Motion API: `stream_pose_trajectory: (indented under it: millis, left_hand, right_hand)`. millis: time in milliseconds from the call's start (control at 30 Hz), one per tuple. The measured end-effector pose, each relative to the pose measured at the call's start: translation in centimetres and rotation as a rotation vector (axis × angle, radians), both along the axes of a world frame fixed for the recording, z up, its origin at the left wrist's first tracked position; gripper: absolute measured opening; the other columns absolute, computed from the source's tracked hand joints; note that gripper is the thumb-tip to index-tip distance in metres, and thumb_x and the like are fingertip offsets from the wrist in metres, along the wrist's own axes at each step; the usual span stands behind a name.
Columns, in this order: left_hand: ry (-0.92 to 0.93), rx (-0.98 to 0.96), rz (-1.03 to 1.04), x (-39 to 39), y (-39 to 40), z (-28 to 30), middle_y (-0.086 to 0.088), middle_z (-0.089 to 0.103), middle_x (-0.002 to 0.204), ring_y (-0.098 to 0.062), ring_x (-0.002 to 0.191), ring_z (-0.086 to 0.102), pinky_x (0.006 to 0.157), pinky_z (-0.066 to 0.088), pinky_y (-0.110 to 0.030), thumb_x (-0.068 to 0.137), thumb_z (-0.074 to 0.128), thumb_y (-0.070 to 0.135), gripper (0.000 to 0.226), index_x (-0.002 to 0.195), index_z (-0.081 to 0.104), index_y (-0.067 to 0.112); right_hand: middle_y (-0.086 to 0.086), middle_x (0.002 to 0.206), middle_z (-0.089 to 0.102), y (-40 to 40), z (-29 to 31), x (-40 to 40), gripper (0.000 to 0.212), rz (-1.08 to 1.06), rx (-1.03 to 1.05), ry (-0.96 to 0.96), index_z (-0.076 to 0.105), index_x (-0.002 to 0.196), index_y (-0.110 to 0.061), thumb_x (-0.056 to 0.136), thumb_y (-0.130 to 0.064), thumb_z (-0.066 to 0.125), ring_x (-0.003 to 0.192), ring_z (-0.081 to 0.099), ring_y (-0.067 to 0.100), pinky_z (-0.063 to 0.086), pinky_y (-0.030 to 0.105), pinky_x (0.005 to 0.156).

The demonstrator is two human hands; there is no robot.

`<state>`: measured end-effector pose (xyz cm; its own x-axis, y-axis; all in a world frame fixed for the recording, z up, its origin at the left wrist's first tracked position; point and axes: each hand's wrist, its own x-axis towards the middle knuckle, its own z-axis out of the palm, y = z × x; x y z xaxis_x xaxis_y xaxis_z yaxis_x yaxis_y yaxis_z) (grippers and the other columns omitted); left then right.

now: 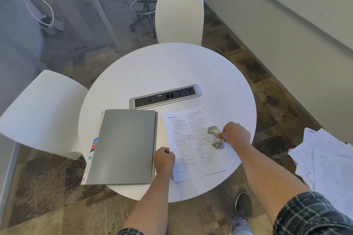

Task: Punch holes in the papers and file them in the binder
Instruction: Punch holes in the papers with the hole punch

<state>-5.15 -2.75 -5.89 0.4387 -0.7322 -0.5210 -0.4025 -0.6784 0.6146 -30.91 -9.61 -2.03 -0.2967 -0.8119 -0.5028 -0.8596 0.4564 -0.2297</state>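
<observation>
Right hand (236, 134): closed on the hole punch (215, 137), seating it over the sheet's right edge.
Left hand (164, 160): curled in a loose fist, pinning the sheet's lower-left edge (likely to stop it sliding).
Printed sheet (193, 143): flat, right of centre toward the near edge of the surface (172, 66).
Binder (123, 147): closed, grey, just beside the sheet at the near-left edge.
Spare papers (328, 160): heaped off the surface, right.

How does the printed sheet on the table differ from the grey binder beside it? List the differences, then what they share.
1. The printed sheet is white with black text; the grey binder is plain grey and shut.
2. The sheet is a single thin page; the binder is larger, with coloured tabs along its left edge.
3. The hole punch sits on the sheet's right edge; nothing sits on the binder.

Both lie flat on the round table.
</observation>
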Motion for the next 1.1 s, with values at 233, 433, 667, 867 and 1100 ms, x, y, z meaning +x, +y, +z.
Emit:
stream_pose_trajectory:
  millis: [233,433,667,867,1100]
  left_hand:
    - [-0.031,0.036,-0.013,0.2,-0.5,0.5,-0.001,0.068,0.09,-0.022,0.081,0.062,0.058,0.044,-0.024,0.087,0.057,0.001,0.013,0.093,0.067,0.008]
    - [-0.017,0.014,0.029,0.6,-0.8,0.4,0.0,0.067,0.087,-0.022,0.081,0.064,0.064,0.045,-0.025,0.088,0.067,0.013,0.003,0.089,0.067,0.01]
    - [0.044,0.023,-0.006,2.1,-1.6,0.0,0.001,0.069,0.08,-0.019,0.075,0.064,0.054,0.039,-0.018,0.084,0.075,0.012,0.008,0.081,0.07,0.008]
    - [0.048,0.044,-0.017,2.6,-1.9,-0.3,-0.004,0.074,0.086,-0.024,0.082,0.069,0.063,0.046,-0.024,0.082,0.08,0.012,0.011,0.084,0.07,0.006]
    - [0.034,0.041,-0.026,2.7,-2.1,-0.8,-0.004,0.072,0.088,-0.021,0.08,0.065,0.069,0.047,-0.026,0.081,0.08,0.012,0.015,0.081,0.066,0.009]
  right_hand:
    - [-0.003,0.074,0.072,-0.1,-0.3,-0.3,0.037,0.013,0.028,0.05,0.07,0.08,-0.021,0.079,-0.057,0.079,0.07,0.07,0.017,0.059,0.033,0.077]
    - [-0.003,0.075,0.073,0.1,-0.5,-0.7,0.032,-0.008,0.019,0.019,0.071,0.084,-0.021,0.084,-0.052,0.078,0.071,0.07,0.017,0.057,0.032,0.075]
    - [-0.004,0.077,0.074,-0.8,0.3,-0.6,0.037,0.091,0.064,0.05,0.071,0.083,-0.021,0.081,-0.057,0.079,0.073,0.071,0.017,0.06,0.037,0.081]
    - [-0.001,0.075,0.074,-1.0,0.4,0.5,0.029,0.126,0.06,0.094,0.07,0.081,-0.017,0.08,-0.044,0.08,0.074,0.072,0.019,0.06,0.034,0.078]
    - [-0.006,0.063,0.074,-0.9,-0.6,-0.7,0.041,0.008,0.093,-0.031,0.072,0.074,-0.019,0.077,-0.059,0.082,0.067,0.07,0.014,0.057,0.035,0.079]
